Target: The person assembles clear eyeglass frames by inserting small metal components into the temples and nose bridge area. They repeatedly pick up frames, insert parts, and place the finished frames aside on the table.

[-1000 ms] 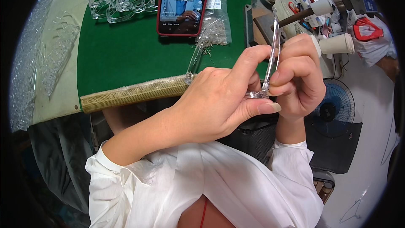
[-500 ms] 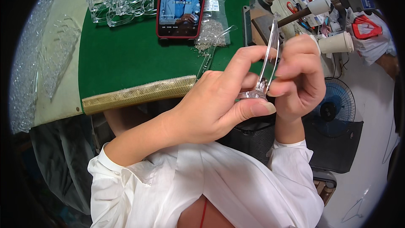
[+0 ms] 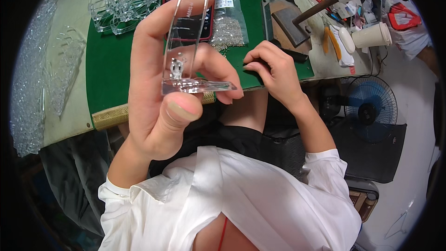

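Observation:
My left hand [image 3: 149,79] is raised close to the camera, shut on a transparent plastic eyeglass frame [image 3: 204,86]. Thumb and fingers pinch it, with its temple arm [image 3: 186,42] standing upright. A small metal hinge [image 3: 176,67] shows at the corner where the two parts meet. Lower down and to the right, my right hand [image 3: 281,74] is at the green mat's [image 3: 111,60] front right part, thumb and fingertips pressed together. Whatever may be between them is too small to see. Left of it lies a plastic bag [image 3: 227,25] with tiny metal parts spilling out.
A phone in a red case [image 3: 206,32] stands behind my left hand. Piled transparent frames [image 3: 121,11] lie at the back left. A metal press [image 3: 290,23], orange-handled pliers [image 3: 331,42] and a white cup [image 3: 371,36] are right. A gold mesh strip [image 3: 111,117] lines the front edge.
My left hand has lifted the eyeglass frame up and leftward, toward the camera. My right hand has left the frame and moved left and away, down to the mat.

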A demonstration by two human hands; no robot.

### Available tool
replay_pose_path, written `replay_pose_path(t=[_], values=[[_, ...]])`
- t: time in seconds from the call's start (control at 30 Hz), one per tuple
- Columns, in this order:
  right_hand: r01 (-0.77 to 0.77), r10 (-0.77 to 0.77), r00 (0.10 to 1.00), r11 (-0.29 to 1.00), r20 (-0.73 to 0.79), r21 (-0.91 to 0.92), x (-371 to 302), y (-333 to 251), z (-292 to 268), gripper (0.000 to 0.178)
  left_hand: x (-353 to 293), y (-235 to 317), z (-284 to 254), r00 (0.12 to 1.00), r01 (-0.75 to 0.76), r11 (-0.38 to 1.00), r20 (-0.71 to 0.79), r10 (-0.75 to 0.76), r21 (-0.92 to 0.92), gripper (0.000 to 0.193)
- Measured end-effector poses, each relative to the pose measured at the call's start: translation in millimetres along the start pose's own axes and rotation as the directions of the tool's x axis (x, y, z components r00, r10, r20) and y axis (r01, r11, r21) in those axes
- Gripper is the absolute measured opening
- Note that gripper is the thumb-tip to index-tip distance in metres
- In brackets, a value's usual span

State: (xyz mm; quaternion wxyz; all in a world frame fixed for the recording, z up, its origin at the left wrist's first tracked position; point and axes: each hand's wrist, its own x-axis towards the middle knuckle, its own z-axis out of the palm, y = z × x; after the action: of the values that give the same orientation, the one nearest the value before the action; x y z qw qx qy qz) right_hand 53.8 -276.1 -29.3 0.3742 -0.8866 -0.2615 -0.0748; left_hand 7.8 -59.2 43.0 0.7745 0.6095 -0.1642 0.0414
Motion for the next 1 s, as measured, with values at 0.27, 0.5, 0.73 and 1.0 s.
replay_pose_path(t=[0.27, 0.5, 0.73, 1.0], values=[[0.113, -0.1, 0.989, 0.986, 0.11, -0.12, 13, -8, 4, 0.011, -3, -10, 2, 0.999, 0.028, 0.998, 0.048, -0.025, -0.055, 0.099], [0.026, -0.027, 1.0, 0.994, 0.012, 0.11, 14, -18, -14, 0.004, -2, -26, 11, 0.948, 0.067, 0.981, 0.318, -0.005, -0.182, 0.081], [0.368, -0.308, 0.92, 0.893, -0.244, 0.259, 18, -69, -50, 0.023, 0, -39, 25, 0.941, -0.053, 0.998, 0.333, 0.055, -0.014, 0.068], [0.374, -0.322, 0.914, 0.906, -0.247, 0.2, 15, -69, -50, 0.022, 3, -36, 22, 0.911, -0.097, 0.985, 0.411, 0.031, 0.14, 0.075]])
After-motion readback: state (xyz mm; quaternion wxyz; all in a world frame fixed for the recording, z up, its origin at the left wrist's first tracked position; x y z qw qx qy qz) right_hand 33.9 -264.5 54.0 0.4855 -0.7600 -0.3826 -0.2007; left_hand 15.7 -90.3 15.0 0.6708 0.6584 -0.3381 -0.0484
